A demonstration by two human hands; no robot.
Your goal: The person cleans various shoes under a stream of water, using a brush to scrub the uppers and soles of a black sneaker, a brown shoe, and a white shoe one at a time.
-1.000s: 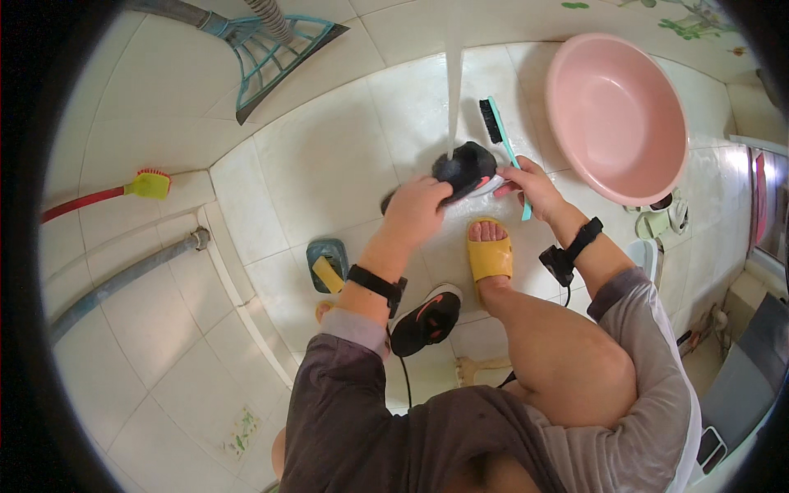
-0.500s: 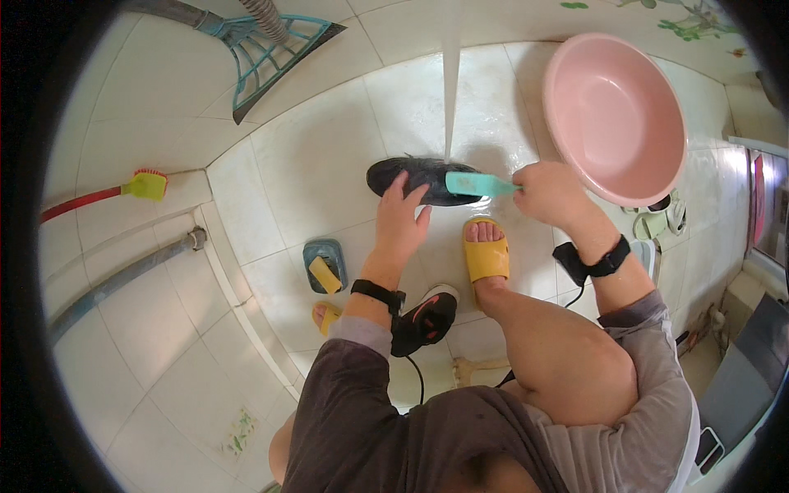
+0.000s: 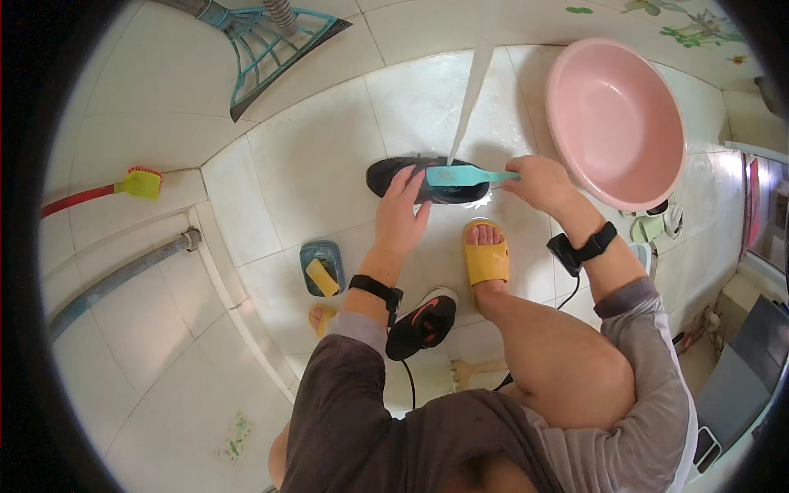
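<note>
Black shoe (image 3: 385,176), surface dark and glossy, lying lengthwise left to right on the pale tiled floor (image 3: 316,148), apart from the floor's curved far edge and well to the right of its left corner. Turquoise brush (image 3: 448,176), flat back up, bristles hidden beneath; head over the middle and right part of the shoe, narrow handle pointing right past the shoe's end.
</note>
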